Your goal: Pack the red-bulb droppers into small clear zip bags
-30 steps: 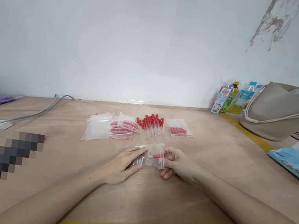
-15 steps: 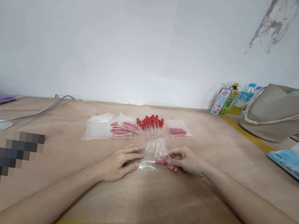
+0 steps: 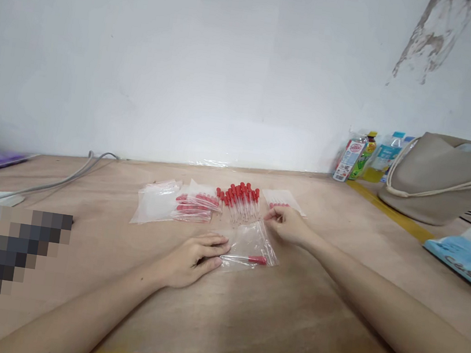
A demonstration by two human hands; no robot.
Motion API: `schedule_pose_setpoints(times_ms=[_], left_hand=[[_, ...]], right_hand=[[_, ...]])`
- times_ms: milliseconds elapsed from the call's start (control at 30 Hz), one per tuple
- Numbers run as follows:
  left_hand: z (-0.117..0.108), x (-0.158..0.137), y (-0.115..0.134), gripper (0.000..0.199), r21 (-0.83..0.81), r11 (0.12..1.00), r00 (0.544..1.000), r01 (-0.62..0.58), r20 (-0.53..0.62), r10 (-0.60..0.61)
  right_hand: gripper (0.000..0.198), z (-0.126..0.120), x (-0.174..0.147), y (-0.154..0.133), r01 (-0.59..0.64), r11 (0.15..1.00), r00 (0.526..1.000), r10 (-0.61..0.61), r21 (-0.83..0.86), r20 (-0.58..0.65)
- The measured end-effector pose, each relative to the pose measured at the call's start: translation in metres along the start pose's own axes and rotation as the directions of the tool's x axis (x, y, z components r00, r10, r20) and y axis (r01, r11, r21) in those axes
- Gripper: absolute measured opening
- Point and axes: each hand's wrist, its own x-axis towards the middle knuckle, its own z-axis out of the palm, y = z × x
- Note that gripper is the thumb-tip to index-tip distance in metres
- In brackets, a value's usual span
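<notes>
One red-ended dropper (image 3: 257, 260) is contained in a clear bag (image 3: 248, 242), which is laid on the table (image 3: 197, 323) with the red end directed rightward. The bag's left edge is touched by the left hand (image 3: 194, 259), whose thumb and fingers are spread apart. The right hand (image 3: 290, 225) is positioned just beside the bag's far right corner, near the loose droppers (image 3: 242, 198); its fingertips are drawn close together, but whether anything is pinched cannot be determined. A filled bag (image 3: 294, 200) is partly hidden by that hand.
</notes>
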Motion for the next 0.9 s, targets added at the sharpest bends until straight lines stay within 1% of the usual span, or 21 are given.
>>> schedule_pose_setpoints(times_ms=[67, 167, 233, 333, 467, 633, 733, 800, 867, 900], left_hand=[[0.0, 0.0, 0.001, 0.035, -0.011, 1.0, 1.0, 0.008, 0.007, -0.008], [-0.002, 0.0, 0.002, 0.035, -0.024, 1.0, 1.0, 0.009, 0.017, -0.008], [-0.002, 0.0, 0.003, 0.035, -0.029, 0.999, 1.0, 0.013, 0.019, -0.013], [-0.003, -0.001, 0.004, 0.036, -0.032, 0.999, 0.999, 0.035, 0.012, -0.035], [-0.001, -0.001, 0.005, 0.035, -0.02, 0.999, 0.999, 0.032, 0.003, -0.032], [0.001, 0.0, 0.004, 0.036, -0.011, 1.0, 1.0, 0.015, -0.012, -0.016], [0.001, 0.0, 0.004, 0.036, -0.018, 1.0, 1.0, 0.013, -0.017, -0.013], [0.001, -0.001, 0.004, 0.036, -0.019, 1.0, 1.0, 0.013, -0.02, -0.013], [0.001, -0.001, 0.004, 0.036, -0.019, 1.0, 1.0, 0.018, -0.017, -0.018], [0.001, -0.001, 0.003, 0.036, -0.019, 1.0, 1.0, 0.018, -0.018, -0.019]], right_hand=[[0.009, 0.008, 0.021, -0.001, 0.018, 0.996, 0.996, -0.026, -0.091, -0.088], [0.013, 0.023, 0.052, -0.007, -0.04, 0.99, 0.982, 0.014, -0.136, -0.188], [0.017, 0.032, 0.07, -0.011, -0.087, 0.986, 0.973, 0.053, -0.144, -0.225], [0.022, 0.042, 0.089, -0.015, -0.157, 0.976, 0.966, 0.12, -0.152, -0.23], [0.025, 0.045, 0.099, -0.021, -0.199, 0.969, 0.967, 0.17, -0.148, -0.189], [0.029, 0.036, 0.098, -0.033, -0.184, 0.976, 0.974, 0.166, -0.12, -0.152], [0.033, 0.022, 0.084, -0.033, -0.148, 0.985, 0.978, 0.132, -0.092, -0.163], [0.042, 0.011, 0.065, -0.027, -0.073, 0.997, 0.982, 0.066, -0.038, -0.175], [0.059, 0.001, 0.041, -0.018, 0.049, 0.994, 0.979, -0.029, 0.095, -0.202], [0.067, -0.003, 0.028, -0.012, 0.073, 0.983, 0.977, -0.037, 0.166, -0.208]])
